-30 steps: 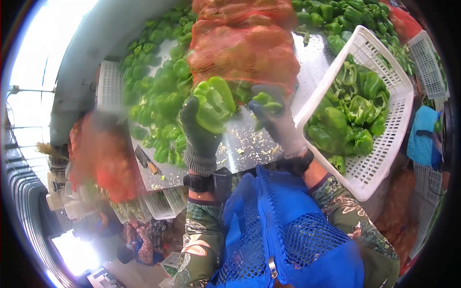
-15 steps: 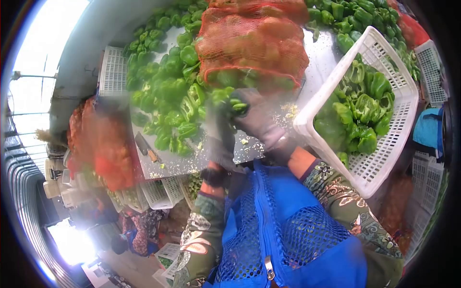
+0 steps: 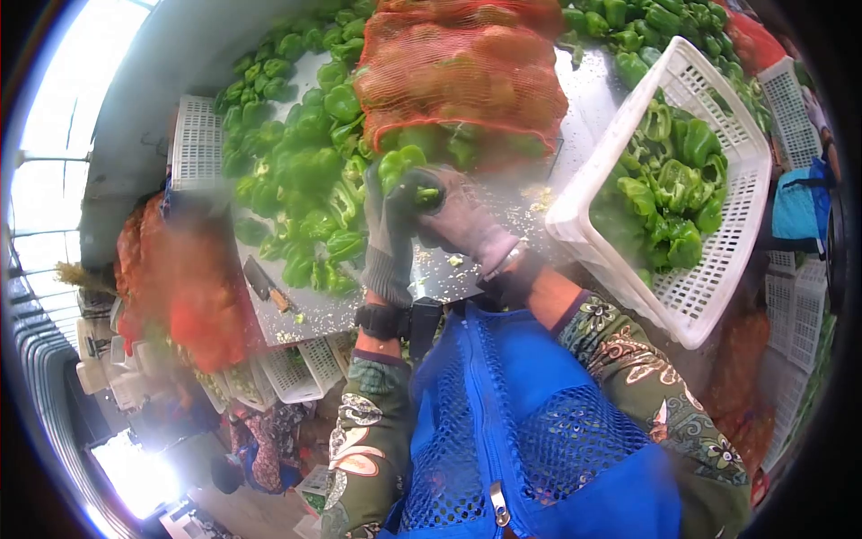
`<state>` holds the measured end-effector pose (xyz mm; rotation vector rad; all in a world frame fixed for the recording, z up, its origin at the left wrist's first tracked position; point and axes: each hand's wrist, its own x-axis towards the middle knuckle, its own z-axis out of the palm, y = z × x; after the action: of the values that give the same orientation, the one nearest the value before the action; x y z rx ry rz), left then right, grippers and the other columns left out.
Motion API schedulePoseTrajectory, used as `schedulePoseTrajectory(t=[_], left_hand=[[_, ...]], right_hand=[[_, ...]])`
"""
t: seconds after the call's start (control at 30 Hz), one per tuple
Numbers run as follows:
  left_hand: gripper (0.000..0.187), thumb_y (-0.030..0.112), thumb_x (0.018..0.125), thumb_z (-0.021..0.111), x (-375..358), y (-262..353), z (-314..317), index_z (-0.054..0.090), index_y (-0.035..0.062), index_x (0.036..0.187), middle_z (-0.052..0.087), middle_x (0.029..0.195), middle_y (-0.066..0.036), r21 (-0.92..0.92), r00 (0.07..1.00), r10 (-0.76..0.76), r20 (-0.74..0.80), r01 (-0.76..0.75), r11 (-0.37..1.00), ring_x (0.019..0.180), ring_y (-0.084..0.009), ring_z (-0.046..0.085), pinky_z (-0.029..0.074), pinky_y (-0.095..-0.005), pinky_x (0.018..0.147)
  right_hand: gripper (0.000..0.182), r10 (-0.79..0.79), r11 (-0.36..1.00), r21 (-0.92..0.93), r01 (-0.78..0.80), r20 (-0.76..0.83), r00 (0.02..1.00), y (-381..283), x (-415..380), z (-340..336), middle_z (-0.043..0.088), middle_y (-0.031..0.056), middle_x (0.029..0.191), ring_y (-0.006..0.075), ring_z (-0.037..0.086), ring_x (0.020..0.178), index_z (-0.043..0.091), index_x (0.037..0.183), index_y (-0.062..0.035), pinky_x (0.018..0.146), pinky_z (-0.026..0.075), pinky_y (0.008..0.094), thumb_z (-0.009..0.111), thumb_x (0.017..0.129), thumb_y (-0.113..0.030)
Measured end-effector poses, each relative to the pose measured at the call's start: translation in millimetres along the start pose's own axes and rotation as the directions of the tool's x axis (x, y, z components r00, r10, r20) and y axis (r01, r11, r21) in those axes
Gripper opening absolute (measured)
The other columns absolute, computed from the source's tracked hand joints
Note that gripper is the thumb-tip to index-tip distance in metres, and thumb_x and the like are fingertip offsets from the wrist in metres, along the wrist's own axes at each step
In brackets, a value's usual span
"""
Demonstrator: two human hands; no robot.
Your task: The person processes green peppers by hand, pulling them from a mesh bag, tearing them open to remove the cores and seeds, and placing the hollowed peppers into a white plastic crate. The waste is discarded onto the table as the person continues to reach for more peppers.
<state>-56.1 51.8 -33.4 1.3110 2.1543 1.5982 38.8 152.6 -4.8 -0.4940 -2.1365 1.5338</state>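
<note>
Both my hands wear grey work gloves and meet over the metal table [image 3: 337, 316], in front of the red mesh sack. My left hand [image 3: 388, 242] is wrapped around a green bell pepper [image 3: 400, 165], which shows above its fingers. Against the same pepper, my right hand [image 3: 471, 220] is closed, with a bit of green stem showing beside its fingers. Whether a tool is inside the right hand is hidden. Loose green peppers [image 3: 305, 135] are heaped to the left of my hands, and some are cut open. Pale seeds are scattered around my hands.
A red mesh sack [image 3: 462, 76] of filled contents lies ahead. At the right a tilted white crate [image 3: 575, 202] holds opened peppers. A knife [image 3: 265, 286] lies at the table's left edge. More red sacks [image 3: 193, 296] stand left; a person [image 3: 265, 449] is in the background.
The view has shifted slightly, so the scene sits further left. My hands were smeared by motion before and now look sharper, still together at the pepper.
</note>
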Motion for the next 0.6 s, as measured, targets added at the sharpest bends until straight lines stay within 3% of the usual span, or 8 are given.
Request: schedulePoseTrajectory(t=[0.03,0.07,0.1,0.33,0.43,0.5,0.53,0.6], left_hand=[[0.028,0.022,0.096,0.051,4,-5,-5,0.052,0.0092,0.121,0.057,0.116,-0.005,0.278,0.975,0.222,-0.002,-0.213,0.937,0.104,-0.0158,0.056,0.046,-0.0332,0.093],[0.027,0.021,0.097,0.049,5,-3,-5,0.052,0.0092,0.121,0.056,0.117,-0.006,-0.224,0.989,-0.133,0.062,0.143,0.964,0.107,-0.0180,0.055,0.043,-0.0350,0.097],[0.026,0.020,0.098,0.047,11,13,-5,0.052,0.0091,0.121,0.055,0.119,-0.007,-0.656,0.875,-0.471,0.118,0.424,0.624,0.110,-0.0203,0.054,0.041,-0.0369,0.101],[0.041,0.018,0.092,0.054,25,40,-31,0.046,0.0042,0.129,0.052,0.125,-0.012,-0.153,0.952,-0.127,-0.280,0.087,0.984,0.112,-0.0259,0.053,0.043,-0.0403,0.100],[0.048,0.014,0.087,0.060,12,44,27,0.043,0.0037,0.130,0.050,0.125,-0.017,0.629,0.890,0.317,0.327,-0.456,0.630,0.118,-0.0320,0.047,0.039,-0.0416,0.102],[0.055,0.014,0.084,0.064,33,59,38,0.041,0.0021,0.132,0.049,0.123,-0.019,0.434,0.952,0.237,0.192,-0.299,0.850,0.120,-0.0331,0.044,0.034,-0.0420,0.104],[0.057,0.013,0.083,0.066,51,69,40,0.041,0.0013,0.133,0.048,0.123,-0.019,0.309,0.977,0.210,0.040,-0.212,0.927,0.119,-0.0332,0.045,0.033,-0.0424,0.104],[0.052,0.013,0.088,0.064,90,126,69,0.041,0.0012,0.133,0.048,0.122,-0.013,0.358,0.969,0.246,-0.017,-0.223,0.907,0.110,-0.0238,0.050,0.043,-0.0367,0.097]], right_hand=[[0.029,0.014,1.000,-0.024,-0.014,0.008,1.000,0,0,-2,0.066,0.0133,0.094,0.0311,0.064,0.089,0.064,0.095,-0.0083,0.079,0.051,0.0405,0.070,0.074,-0.027],[0.029,0.074,0.992,0.102,-0.078,0.039,0.996,1,-7,2,0.067,0.0122,0.093,0.0276,0.064,0.087,0.065,0.096,-0.0078,0.079,0.051,0.0387,0.071,0.075,-0.026],[0.029,0.128,0.965,0.222,-0.141,0.072,0.989,4,-20,9,0.068,0.0110,0.091,0.0240,0.065,0.085,0.065,0.097,-0.0072,0.079,0.051,0.0369,0.072,0.075,-0.025],[0.029,0.516,0.746,0.561,-0.358,-0.147,0.844,80,-15,-12,0.067,0.0042,0.087,0.0127,0.060,0.073,0.066,0.102,-0.0038,0.068,0.050,0.0308,0.073,0.081,-0.023],[0.018,0.597,0.038,0.995,-0.093,0.052,0.800,152,-3,52,0.065,0.0020,0.084,0.0120,0.059,0.072,0.065,0.101,-0.0080,0.064,0.049,0.0276,0.061,0.089,-0.020],[0.015,0.477,0.670,0.742,-0.020,-0.411,0.777,118,-6,2,0.063,-0.0005,0.079,0.0113,0.056,0.064,0.064,0.092,-0.0081,0.056,0.047,0.0292,0.072,0.082,-0.015],[0.013,0.804,0.238,0.949,-0.205,-0.074,0.590,101,-7,-19,0.062,-0.0008,0.078,0.0110,0.056,0.063,0.064,0.090,-0.0087,0.055,0.046,0.0291,0.072,0.082,-0.015],[0.010,0.863,0.183,0.959,-0.218,-0.051,0.502,112,-8,-29,0.061,-0.0007,0.074,0.0118,0.056,0.063,0.065,0.087,-0.0110,0.054,0.045,0.0292,0.069,0.083,-0.020]])
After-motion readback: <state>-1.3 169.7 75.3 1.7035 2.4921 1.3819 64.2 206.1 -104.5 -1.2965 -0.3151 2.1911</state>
